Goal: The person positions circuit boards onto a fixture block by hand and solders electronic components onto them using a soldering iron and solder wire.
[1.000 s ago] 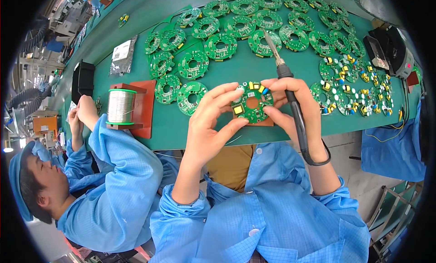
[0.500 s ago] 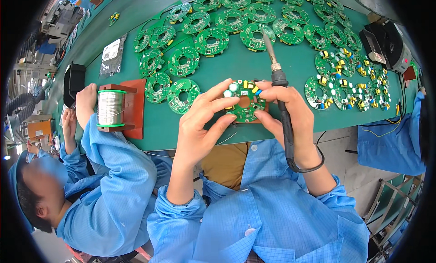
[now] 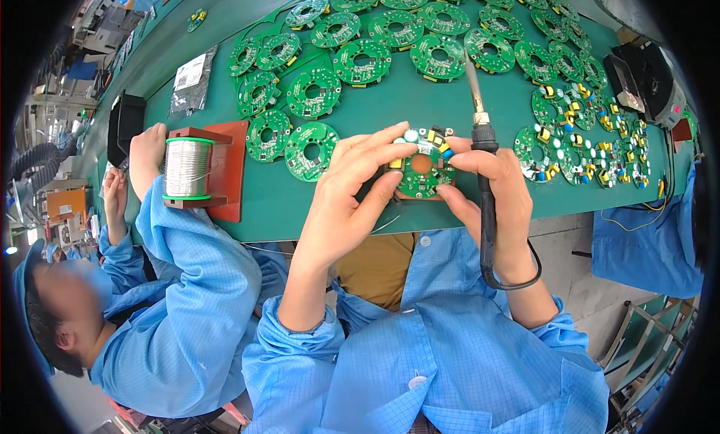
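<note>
A round green circuit board [image 3: 414, 184] with yellow, white and blue parts lies near the front edge of the bench, a reddish-brown surface showing through its centre hole. My left hand [image 3: 337, 190] grips its left side, fingers over the top and thumb below, hiding that rim. In my right hand [image 3: 506, 190] is a soldering iron [image 3: 485, 138], its metal tip pointing up and away from the board. The thumb and index finger of that same hand reach the board's right edge. A thin wire [image 3: 386, 224] shows below my left hand.
A solder wire spool [image 3: 187, 169] on a red-brown stand [image 3: 237, 172] is at left, beside a co-worker's hand [image 3: 148, 151]. Bare-faced round boards [image 3: 361, 62] fill the back; boards with upright parts [image 3: 574, 160] crowd the right. A plastic bag [image 3: 191, 82] lies back left.
The whole view has shifted slightly, so the bench things sit farther right. My left fingers reach a little farther over the board. Both hands keep their holds.
</note>
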Demonstrator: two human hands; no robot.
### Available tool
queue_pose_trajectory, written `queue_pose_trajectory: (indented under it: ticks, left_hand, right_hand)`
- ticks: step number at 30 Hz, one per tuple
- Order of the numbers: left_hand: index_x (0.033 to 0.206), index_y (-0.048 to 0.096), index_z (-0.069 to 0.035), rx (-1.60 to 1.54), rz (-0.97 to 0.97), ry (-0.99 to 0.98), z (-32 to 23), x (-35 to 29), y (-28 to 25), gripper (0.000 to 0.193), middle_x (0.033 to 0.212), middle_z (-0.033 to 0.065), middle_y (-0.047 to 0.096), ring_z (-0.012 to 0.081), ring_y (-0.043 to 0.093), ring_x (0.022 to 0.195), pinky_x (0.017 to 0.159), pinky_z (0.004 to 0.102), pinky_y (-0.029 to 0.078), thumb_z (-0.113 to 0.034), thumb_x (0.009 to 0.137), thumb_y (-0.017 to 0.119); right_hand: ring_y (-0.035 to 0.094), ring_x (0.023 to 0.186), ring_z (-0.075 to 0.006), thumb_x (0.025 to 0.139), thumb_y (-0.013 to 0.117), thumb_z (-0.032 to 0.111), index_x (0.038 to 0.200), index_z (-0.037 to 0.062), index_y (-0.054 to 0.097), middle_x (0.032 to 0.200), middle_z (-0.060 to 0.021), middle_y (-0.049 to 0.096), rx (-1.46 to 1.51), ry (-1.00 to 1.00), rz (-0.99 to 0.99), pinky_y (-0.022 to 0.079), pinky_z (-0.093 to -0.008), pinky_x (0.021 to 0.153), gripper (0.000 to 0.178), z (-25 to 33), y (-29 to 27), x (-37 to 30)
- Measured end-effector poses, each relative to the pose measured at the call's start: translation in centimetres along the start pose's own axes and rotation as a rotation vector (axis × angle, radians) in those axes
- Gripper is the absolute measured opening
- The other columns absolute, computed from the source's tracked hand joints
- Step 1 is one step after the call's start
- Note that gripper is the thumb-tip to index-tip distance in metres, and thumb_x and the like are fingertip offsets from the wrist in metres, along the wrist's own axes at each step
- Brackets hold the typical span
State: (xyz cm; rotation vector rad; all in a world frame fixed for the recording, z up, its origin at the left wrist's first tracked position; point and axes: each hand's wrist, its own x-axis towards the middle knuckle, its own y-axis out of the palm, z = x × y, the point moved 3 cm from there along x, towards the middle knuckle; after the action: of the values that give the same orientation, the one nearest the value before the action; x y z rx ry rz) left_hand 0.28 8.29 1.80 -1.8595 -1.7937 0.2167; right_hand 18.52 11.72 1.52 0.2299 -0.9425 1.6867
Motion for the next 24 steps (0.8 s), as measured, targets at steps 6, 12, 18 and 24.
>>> queue_pose_trajectory:
  ticks: [6,12,18,24]
  left_hand:
    - [0.116,0.062,-0.005,0.116,-0.033,-0.053,-0.4,-0.4,0.1,0.034,0.125,0.0099,0.057,0.0202,0.052,0.107,0.087,0.0293,0.043,0.001,0.082,0.059]
    - [0.114,0.064,-0.005,0.179,-0.06,0.014,-0.6,-0.1,0.2,0.033,0.122,0.0098,0.056,0.0185,0.054,0.099,0.079,0.0268,0.046,0.0,0.082,0.061]
    - [0.104,0.065,-0.007,0.136,-0.294,0.013,-1.7,-1.2,-0.1,0.03,0.1,0.0102,0.057,0.0223,0.056,0.093,0.077,0.0316,0.047,0.0,0.075,0.068]
    - [0.094,0.065,-0.003,0.253,-0.107,0.131,-1.2,-2.9,0.4,0.024,0.093,0.0092,0.056,0.0235,0.058,0.082,0.066,0.0331,0.049,-0.004,0.072,0.073]
  right_hand:
    - [0.056,0.077,-0.0248,0.065,0.072,-0.002,0.103,0.0093,0.06,0.101,-0.0074,0.065,0.005,-0.018,0.02,0.046,-0.0349,0.071,0.042,-0.1,0.0,0.4]
    - [0.055,0.076,-0.0254,0.066,0.07,0.001,0.102,0.01,0.061,0.088,-0.0051,0.063,-0.035,-0.043,0.081,0.046,-0.0355,0.071,0.039,-0.1,-0.2,1.2]
    - [0.055,0.085,-0.0262,0.067,0.07,0.003,0.103,0.0111,0.06,0.095,-0.0034,0.064,-0.064,-0.05,0.117,0.046,-0.0363,0.075,0.038,0.4,-0.2,2.0]
    - [0.054,0.105,-0.0289,0.071,0.068,0.006,0.106,0.0137,0.058,0.099,0.0003,0.064,-0.021,-0.12,0.228,0.041,-0.0406,0.084,0.038,0.5,0.7,2.9]
